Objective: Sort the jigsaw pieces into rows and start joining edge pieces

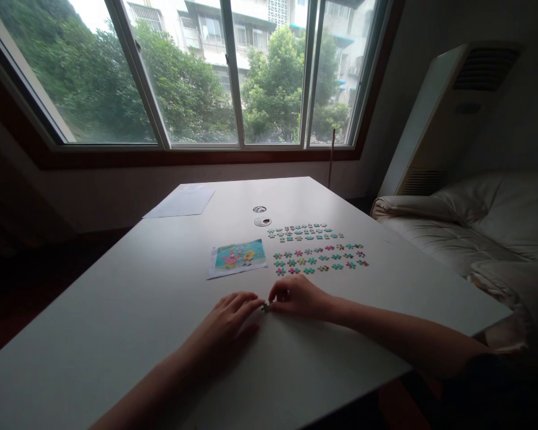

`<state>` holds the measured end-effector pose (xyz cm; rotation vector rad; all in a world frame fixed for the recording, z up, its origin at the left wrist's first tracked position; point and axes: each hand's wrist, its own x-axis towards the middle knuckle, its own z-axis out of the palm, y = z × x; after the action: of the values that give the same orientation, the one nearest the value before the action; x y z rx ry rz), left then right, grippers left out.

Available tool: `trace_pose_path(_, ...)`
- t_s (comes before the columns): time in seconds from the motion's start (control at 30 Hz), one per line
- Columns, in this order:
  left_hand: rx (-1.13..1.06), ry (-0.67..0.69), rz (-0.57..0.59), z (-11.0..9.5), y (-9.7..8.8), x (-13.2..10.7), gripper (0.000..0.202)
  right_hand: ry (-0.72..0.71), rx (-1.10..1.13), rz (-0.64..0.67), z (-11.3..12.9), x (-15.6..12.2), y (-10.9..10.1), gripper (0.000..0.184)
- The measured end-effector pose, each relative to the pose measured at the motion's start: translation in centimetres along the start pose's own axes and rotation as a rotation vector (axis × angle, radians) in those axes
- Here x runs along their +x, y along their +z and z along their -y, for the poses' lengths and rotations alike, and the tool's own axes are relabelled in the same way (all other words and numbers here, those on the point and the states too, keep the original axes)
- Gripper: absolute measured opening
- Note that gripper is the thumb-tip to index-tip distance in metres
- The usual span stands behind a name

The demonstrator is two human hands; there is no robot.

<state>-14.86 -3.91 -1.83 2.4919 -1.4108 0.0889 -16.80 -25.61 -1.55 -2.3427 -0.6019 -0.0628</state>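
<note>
A small dark green jigsaw piece (265, 307) lies on the white table between my two hands. My left hand (233, 309) rests palm down with its fingers stretched out, and the fingertips touch the piece's left side. From the right, my right hand (298, 297) has thumb and fingers bent in a pinch at the piece's other edge. Part of the piece is hidden by the fingertips. Beyond the hands lies a picture sheet (240, 258) with cartoon figures on turquoise. Right of it, several loose jigsaw pieces (324, 258) are spread in rows.
Two round items (262, 221) lie farther back on the white table (130, 304). Paper sheets (179, 202) are at its far left corner. A pale sofa (424, 224) and a tall air conditioner (430, 113) stand at the right. A window (197, 89) is behind.
</note>
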Motion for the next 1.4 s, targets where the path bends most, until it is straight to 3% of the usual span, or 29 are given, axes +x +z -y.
trace_pose_path(0.17, 0.000, 0.055, -0.015, 0.5, 0.3, 0.0, 0.032, -0.054, -0.060, 0.006, -0.1, -0.1, -0.5, 0.017)
trace_pose_path(0.37, 0.011, 0.082, 0.002, 0.6, 0.5, 0.0, 0.034, -0.066, -0.040, 0.100, -0.1, -0.3, -1.5, 0.018)
trace_pose_path(0.97, 0.028, 0.134, -0.050, 0.4, 0.3, 0.5, 0.035, -0.119, -0.093, 0.098, -1.0, -0.5, -1.4, 0.016)
trace_pose_path(1.4, 0.040, 0.104, -0.016, 0.8, 0.6, 0.4, 0.036, -0.109, -0.110, 0.100, -0.8, -0.5, -1.5, 0.015)
